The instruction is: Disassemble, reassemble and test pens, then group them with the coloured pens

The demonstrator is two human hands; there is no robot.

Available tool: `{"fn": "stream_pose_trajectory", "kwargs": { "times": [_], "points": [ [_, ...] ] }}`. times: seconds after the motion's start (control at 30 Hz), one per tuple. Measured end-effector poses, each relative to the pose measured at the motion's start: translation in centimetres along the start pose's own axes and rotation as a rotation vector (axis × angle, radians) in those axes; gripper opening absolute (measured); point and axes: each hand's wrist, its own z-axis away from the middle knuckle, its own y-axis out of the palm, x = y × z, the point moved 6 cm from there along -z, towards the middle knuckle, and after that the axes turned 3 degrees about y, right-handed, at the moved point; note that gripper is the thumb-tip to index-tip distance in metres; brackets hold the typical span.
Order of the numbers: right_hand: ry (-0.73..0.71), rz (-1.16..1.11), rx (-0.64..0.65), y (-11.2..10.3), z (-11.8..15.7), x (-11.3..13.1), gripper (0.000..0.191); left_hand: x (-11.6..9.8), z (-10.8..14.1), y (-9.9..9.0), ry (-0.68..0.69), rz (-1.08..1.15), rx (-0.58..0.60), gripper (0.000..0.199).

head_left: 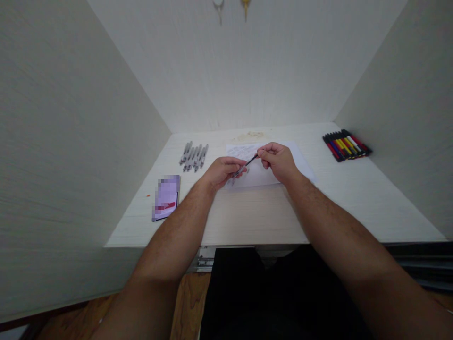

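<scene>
A slim pen (pixel 241 170) with a clear-looking barrel lies in the closed fingers of my left hand (pixel 222 171). From its upper end a thin dark rod (pixel 252 159), which looks like an ink refill, slants up and right. My right hand (pixel 278 160) pinches the far end of that rod between thumb and fingertips. Both hands are above white paper sheets (pixel 264 177) with handwriting near the top; whether they touch the paper I cannot tell. The pen's tip is partly hidden by my left fingers.
Several clear pens (pixel 194 157) lie in a group at the left back. A phone (pixel 166 198), its screen pixelated, rests near my left forearm. Several coloured markers (pixel 346 145) with black ends lie in a row at the right. Pale walls enclose the white desk (pixel 247 217).
</scene>
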Motion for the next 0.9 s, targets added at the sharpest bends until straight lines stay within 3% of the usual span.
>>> {"fn": "stream_pose_trajectory", "kwargs": {
  "times": [0.63, 0.9],
  "points": [
    [0.012, -0.002, -0.024, 0.00, -0.14, -0.24, 0.018, -0.08, 0.09, 0.17, -0.010, -0.030, 0.013, 0.025],
    [0.023, -0.003, -0.025, -0.17, -0.33, -0.99, 0.033, -0.28, -0.07, 0.17, 0.008, -0.004, 0.022, 0.026]
  ]
}}
